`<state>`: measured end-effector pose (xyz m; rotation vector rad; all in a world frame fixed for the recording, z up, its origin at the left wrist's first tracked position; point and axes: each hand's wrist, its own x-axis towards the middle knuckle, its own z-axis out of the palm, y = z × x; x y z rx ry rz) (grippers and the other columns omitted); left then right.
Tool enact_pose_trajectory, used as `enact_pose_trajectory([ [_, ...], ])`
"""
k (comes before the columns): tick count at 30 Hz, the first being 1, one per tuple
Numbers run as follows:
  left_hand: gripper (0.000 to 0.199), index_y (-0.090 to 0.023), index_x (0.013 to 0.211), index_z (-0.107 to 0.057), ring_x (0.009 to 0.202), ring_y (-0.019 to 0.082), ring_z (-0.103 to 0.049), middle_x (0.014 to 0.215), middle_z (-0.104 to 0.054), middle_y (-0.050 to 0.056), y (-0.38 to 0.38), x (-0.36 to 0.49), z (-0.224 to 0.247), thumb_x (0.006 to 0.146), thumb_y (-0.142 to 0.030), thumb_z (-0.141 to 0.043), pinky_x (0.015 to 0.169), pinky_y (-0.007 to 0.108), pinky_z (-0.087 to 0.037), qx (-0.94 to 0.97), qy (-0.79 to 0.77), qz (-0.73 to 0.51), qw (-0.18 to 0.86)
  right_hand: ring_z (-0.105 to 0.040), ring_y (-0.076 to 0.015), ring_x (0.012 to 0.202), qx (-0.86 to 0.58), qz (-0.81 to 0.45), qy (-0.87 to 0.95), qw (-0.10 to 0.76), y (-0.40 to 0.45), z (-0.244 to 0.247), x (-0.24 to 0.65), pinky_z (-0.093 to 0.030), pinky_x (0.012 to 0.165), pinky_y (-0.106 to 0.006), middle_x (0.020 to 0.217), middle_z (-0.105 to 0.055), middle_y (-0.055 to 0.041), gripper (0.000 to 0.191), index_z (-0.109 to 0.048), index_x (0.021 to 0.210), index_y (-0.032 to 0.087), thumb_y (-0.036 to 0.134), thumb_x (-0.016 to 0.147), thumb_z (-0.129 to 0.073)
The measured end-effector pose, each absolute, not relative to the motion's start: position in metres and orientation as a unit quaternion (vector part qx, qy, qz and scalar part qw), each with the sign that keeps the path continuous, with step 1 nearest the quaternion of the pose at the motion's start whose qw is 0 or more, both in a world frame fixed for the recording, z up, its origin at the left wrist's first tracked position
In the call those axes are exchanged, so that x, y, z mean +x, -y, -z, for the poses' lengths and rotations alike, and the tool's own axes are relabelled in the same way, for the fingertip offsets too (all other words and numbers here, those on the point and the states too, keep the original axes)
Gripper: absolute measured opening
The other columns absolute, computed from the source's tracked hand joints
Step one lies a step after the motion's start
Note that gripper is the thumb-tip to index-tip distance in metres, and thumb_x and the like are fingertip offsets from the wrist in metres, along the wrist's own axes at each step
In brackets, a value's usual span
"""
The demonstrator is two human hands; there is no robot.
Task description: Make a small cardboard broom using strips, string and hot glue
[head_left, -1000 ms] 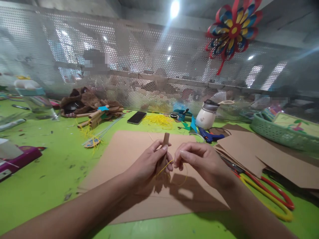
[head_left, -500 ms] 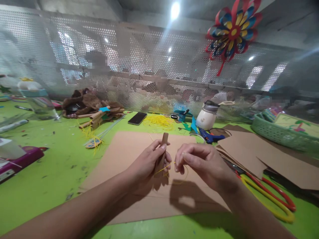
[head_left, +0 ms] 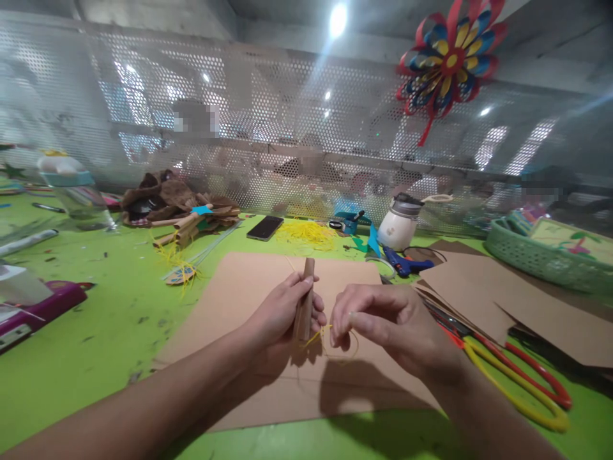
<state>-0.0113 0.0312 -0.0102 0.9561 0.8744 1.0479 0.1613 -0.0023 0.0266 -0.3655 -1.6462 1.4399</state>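
My left hand (head_left: 290, 305) is closed around a brown rolled paper tube (head_left: 304, 313), which stands nearly upright with its top above my thumb. Yellow string (head_left: 313, 337) runs from the tube's lower end toward my right hand (head_left: 373, 319). Thumb and fingers of that hand are pinched together on the string, and a thin loop of it hangs below them. Under both hands lies a large sheet of brown paper (head_left: 249, 281) on the green table.
Large scissors (head_left: 512, 377) with red and yellow handles and more brown sheets (head_left: 464, 281) lie at right. Farther back are a blue glue gun (head_left: 407, 262), a white jar (head_left: 398, 223), a phone (head_left: 265, 227), a yellow string pile (head_left: 306, 235) and several paper rolls (head_left: 184, 230).
The tube has shifted slightly left and turned more upright in my left hand. My right hand has moved a little left and down, with the string still between its fingers.
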Motion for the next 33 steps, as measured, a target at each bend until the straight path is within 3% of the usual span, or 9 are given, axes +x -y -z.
enact_pose_trajectory([
  [6,0.014,-0.020,0.098,-0.048,0.047,0.011,-0.054,0.062,-0.057,-0.003,-0.032,-0.010,0.013,0.091,-0.032,-0.050,0.046,0.022,-0.044,0.442,-0.363,-0.465,0.675,-0.064,-0.0187,0.073,-0.180,-0.541,0.676,0.467,-0.003,-0.026,0.154,-0.050,0.070,-0.036,0.079,-0.069,-0.0084,0.014,-0.074,0.080,0.014,0.018,0.088,-0.063],
  [12,0.018,-0.021,0.104,-0.046,0.046,0.010,-0.052,0.064,-0.059,-0.002,-0.024,-0.010,0.005,0.093,-0.035,-0.046,0.041,0.017,-0.036,0.440,-0.386,-0.441,0.680,-0.061,-0.0155,0.071,-0.195,-0.531,0.656,0.500,-0.011,-0.020,0.156,-0.047,0.065,-0.031,0.074,-0.067,-0.0054,0.017,-0.073,0.078,0.016,0.020,0.090,-0.062],
  [21,0.016,-0.020,0.105,-0.045,0.043,0.012,-0.056,0.061,-0.058,-0.004,-0.034,-0.013,0.005,0.092,-0.030,-0.046,0.044,0.021,-0.042,0.431,-0.390,-0.474,0.661,-0.059,-0.0147,0.064,-0.175,-0.568,0.670,0.445,0.001,-0.026,0.152,-0.048,0.062,-0.031,0.072,-0.065,-0.0055,0.015,-0.073,0.075,0.014,0.021,0.086,-0.065],
  [33,0.021,-0.021,0.099,-0.044,0.042,0.010,-0.052,0.061,-0.057,-0.004,-0.033,-0.014,0.011,0.089,-0.038,-0.052,0.039,0.018,-0.036,0.457,-0.363,-0.432,0.688,-0.061,-0.0156,0.068,-0.205,-0.515,0.674,0.489,-0.010,-0.020,0.154,-0.049,0.063,-0.031,0.073,-0.068,-0.0046,0.018,-0.072,0.074,0.019,0.024,0.088,-0.063],
])
